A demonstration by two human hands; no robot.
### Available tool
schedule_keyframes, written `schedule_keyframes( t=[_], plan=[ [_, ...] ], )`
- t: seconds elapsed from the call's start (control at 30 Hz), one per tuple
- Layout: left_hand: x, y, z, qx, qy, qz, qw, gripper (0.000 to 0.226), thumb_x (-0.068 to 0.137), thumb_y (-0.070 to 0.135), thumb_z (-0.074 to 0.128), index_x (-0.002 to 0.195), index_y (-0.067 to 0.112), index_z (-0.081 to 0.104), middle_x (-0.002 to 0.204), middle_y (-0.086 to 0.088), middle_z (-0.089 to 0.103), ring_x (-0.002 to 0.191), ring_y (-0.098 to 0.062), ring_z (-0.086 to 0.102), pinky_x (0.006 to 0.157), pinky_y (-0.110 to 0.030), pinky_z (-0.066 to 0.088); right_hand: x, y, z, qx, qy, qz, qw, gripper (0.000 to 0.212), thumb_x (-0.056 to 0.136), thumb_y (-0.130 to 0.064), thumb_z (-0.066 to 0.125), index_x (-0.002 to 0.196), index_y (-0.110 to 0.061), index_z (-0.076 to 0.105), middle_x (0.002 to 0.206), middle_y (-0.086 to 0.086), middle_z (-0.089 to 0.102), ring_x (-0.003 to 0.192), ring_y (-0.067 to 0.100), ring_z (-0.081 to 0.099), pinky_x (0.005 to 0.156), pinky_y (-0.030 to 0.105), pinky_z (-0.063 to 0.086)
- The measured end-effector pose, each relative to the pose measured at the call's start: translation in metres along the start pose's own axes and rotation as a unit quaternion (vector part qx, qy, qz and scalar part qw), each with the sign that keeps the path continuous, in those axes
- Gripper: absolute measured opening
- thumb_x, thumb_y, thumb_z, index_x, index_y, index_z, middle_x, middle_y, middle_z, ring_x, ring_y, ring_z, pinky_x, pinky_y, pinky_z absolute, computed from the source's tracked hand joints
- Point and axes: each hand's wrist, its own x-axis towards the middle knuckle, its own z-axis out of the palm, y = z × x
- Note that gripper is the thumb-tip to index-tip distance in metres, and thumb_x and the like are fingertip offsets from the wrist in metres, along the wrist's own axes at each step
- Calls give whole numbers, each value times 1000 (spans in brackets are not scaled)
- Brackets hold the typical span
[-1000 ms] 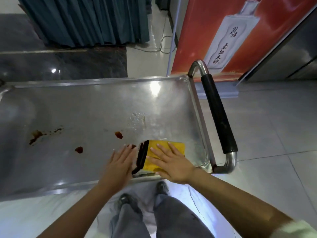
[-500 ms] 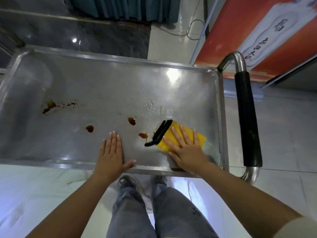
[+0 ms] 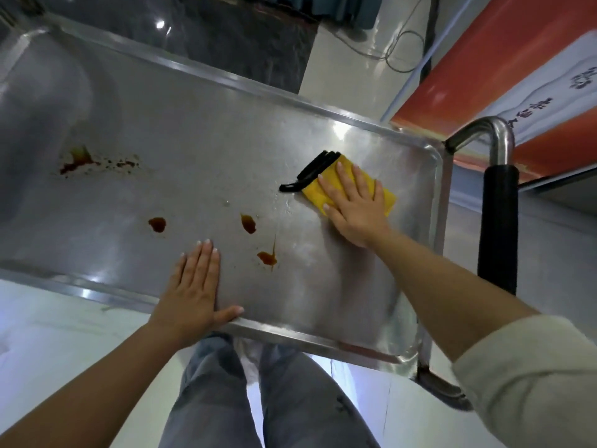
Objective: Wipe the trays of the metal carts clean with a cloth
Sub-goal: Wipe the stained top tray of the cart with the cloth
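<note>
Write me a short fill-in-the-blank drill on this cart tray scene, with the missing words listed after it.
1. The right hand presses flat on a ____ cloth with a black edge.
2. The left hand rests flat near the tray's ____ rim.
3. The brown stains lie to the ____ of the cloth.
4. The cart handle's grip is ____.

Missing words: yellow; near; left; black
</note>
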Motion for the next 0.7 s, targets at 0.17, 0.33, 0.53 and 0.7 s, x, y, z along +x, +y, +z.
schedule_keyframes(
  t=[0.17, 0.33, 0.53, 0.7],
  plan=[
    [0, 1, 0, 9, 9, -9, 1000, 112, 71, 88, -4, 144, 6, -26, 152, -12, -34, 141, -25, -31, 112, -35, -28, 75, 23, -24, 45, -17, 38, 998, 55, 97, -59, 22, 147, -53, -1, 161, -8, -15, 148, 23, -14, 112, 61, -4],
    [1, 1, 1, 2, 9, -8, 1000, 111, 70, 88, -6, 142, 7, -31, 150, -11, -38, 140, -24, -35, 112, -37, -26, 84, 17, -30, 77, -27, 65, 995, 57, 97, -57, 23, 148, -50, -2, 161, -7, -16, 147, 25, -15, 112, 61, -5],
    [0, 3, -3, -1, -1, -14, 1000, 113, 61, 87, -19, 137, 6, -39, 146, -13, -44, 136, -26, -41, 110, -40, -26, 1, -31, -3, 92, -16, 44, 995, 54, 98, -57, 20, 147, -51, -4, 160, -9, -18, 147, 22, -16, 112, 56, -7],
    [-1, 4, -9, -3, 0, -1, 1000, 113, 60, 84, -19, 138, 4, -36, 146, -16, -43, 137, -30, -37, 115, -43, -20, -83, -78, 30, 64, 2, 21, 998, 61, 96, -58, 27, 145, -52, -8, 157, -12, -21, 144, 17, -23, 112, 50, -8]
  ],
)
